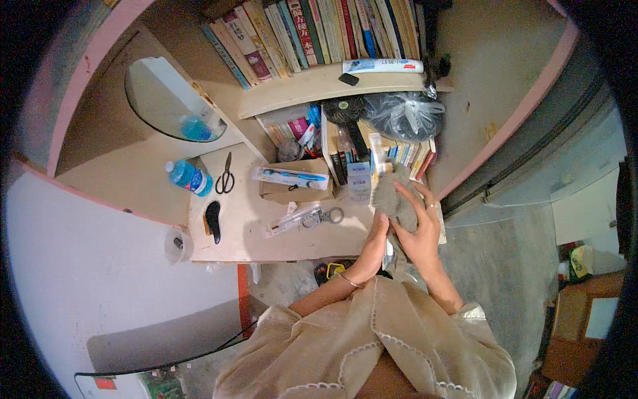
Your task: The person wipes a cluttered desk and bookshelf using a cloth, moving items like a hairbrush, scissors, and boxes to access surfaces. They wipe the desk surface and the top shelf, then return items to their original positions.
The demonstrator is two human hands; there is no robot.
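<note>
Both of my hands meet over the right front part of the wooden desk [224, 252]. A crumpled grey cloth [386, 197] is between them. My right hand [418, 239] pinches the cloth from the right side with its fingers curved. My left hand [371, 252] grips from below and from the left, thumb pointing up. Above the cloth rises a blurred white brush [377, 147], with tan bristles facing right; its lower part is hidden by the cloth. Something clear and shiny [390, 252] shows below, between my wrists.
A packaged toothbrush [291, 177] lies on a cardboard box [271, 192]. Left stand a blue bottle [189, 178], scissors [226, 174] and a black comb-like tool [213, 222]. Grey ring-handled scissors [324, 217] lie mid-desk. Behind are a handheld fan [346, 110], a plastic bag [408, 114] and shelved books [304, 37].
</note>
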